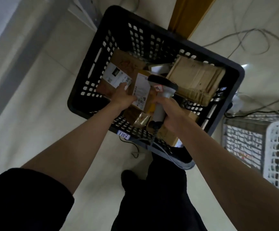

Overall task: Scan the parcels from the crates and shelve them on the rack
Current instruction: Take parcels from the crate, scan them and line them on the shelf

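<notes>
A black perforated crate (92, 64) stands on the floor below me, tagged "1103" on its near rim. Several cardboard parcels lie inside. My left hand (123, 95) reaches into the crate and grips the near edge of a small brown parcel (142, 92) with a white label. A larger brown box with a white label (118, 74) lies just left of it. My right hand (169, 114) holds the grey handle of a barcode scanner (162, 87), its dark head over the small parcel. Folded corrugated cardboard (197, 77) fills the crate's right side.
A white lattice basket (272, 147) stands to the right of the crate. Grey cables (245, 40) trail over the pale tiled floor at the upper right. A wooden post (188, 12) rises behind the crate. My dark trouser legs and shoe (152, 197) are just before the crate.
</notes>
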Action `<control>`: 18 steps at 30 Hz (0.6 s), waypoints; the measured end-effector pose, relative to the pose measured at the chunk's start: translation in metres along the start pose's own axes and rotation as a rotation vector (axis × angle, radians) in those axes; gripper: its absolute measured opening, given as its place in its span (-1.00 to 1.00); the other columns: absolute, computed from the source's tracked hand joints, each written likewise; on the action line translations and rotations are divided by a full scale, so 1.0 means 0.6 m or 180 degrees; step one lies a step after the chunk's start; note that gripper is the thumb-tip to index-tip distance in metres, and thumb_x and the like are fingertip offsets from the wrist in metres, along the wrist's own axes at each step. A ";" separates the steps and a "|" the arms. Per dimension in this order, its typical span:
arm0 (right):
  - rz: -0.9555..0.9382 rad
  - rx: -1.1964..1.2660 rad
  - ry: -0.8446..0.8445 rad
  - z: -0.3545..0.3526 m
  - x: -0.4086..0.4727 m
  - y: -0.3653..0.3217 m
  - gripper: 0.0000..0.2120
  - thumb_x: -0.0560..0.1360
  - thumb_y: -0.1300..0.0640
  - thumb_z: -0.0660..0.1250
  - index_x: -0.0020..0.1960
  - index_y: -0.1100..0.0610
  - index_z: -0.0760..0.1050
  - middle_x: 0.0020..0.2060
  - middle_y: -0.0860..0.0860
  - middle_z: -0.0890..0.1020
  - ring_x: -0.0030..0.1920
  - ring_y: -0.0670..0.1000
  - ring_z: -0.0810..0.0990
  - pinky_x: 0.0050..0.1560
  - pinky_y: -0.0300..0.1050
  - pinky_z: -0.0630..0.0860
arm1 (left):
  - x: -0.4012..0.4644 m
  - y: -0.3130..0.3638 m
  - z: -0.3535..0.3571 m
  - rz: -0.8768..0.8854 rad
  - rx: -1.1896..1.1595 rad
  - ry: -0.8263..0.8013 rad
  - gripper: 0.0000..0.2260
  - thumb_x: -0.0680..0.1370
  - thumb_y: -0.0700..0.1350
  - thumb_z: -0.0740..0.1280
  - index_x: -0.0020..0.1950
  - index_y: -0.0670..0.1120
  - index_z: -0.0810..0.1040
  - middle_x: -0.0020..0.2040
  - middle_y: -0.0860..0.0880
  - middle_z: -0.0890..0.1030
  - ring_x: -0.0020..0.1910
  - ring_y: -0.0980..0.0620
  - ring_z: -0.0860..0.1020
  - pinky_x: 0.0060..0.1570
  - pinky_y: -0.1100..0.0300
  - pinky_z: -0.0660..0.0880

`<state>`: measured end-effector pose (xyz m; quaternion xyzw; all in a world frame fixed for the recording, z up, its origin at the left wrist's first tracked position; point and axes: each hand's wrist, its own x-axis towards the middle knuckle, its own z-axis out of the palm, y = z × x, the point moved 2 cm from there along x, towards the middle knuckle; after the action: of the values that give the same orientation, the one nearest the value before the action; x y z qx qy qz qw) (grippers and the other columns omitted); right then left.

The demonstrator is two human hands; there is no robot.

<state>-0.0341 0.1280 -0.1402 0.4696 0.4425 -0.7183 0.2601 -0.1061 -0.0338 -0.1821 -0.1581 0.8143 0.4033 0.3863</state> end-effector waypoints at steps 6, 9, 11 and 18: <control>-0.0170 0.0148 -0.0171 0.010 0.040 0.016 -0.72 0.54 0.38 0.30 0.20 0.17 0.58 0.02 0.08 0.70 0.00 0.07 0.68 0.09 0.05 0.65 | 0.051 -0.024 0.024 -0.0056 -0.0542 0.0010 -0.30 0.53 -0.32 0.39 0.60 -0.02 0.18 0.47 0.02 0.38 0.23 0.16 0.39 -0.13 0.38 0.45; -0.0194 0.0207 -0.0199 0.001 0.038 0.019 -0.71 0.54 0.37 0.30 0.22 0.17 0.58 0.04 0.10 0.71 0.02 0.10 0.69 0.05 0.06 0.66 | 0.046 -0.028 0.038 -0.0044 -0.0693 0.0067 -0.33 0.52 -0.31 0.41 0.57 0.00 0.26 0.25 0.11 0.48 0.05 0.21 0.50 -0.22 0.39 0.46; -0.0196 0.0244 -0.0200 -0.005 0.024 0.019 -0.74 0.54 0.36 0.31 0.18 0.15 0.58 0.04 0.12 0.71 0.04 0.14 0.68 0.08 0.12 0.65 | 0.029 -0.026 0.042 -0.0049 -0.0773 0.0050 -0.45 0.52 -0.29 0.42 0.47 -0.01 0.41 0.18 0.08 0.56 0.05 0.16 0.57 -0.23 0.39 0.52; -0.0392 0.0045 -0.0295 0.000 -0.107 -0.009 -0.72 0.53 0.38 0.33 0.21 0.18 0.56 -0.02 0.07 0.75 -0.02 0.08 0.74 0.09 0.16 0.67 | -0.122 -0.005 -0.003 0.0096 -0.0817 0.0354 -0.60 0.51 -0.12 0.47 0.29 -0.01 0.43 0.26 -0.09 0.51 0.16 0.02 0.57 0.07 0.16 0.59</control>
<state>-0.0112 0.1282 -0.0802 0.4096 0.4530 -0.7570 0.2323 -0.0578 -0.0411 -0.1276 -0.2161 0.7785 0.5005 0.3111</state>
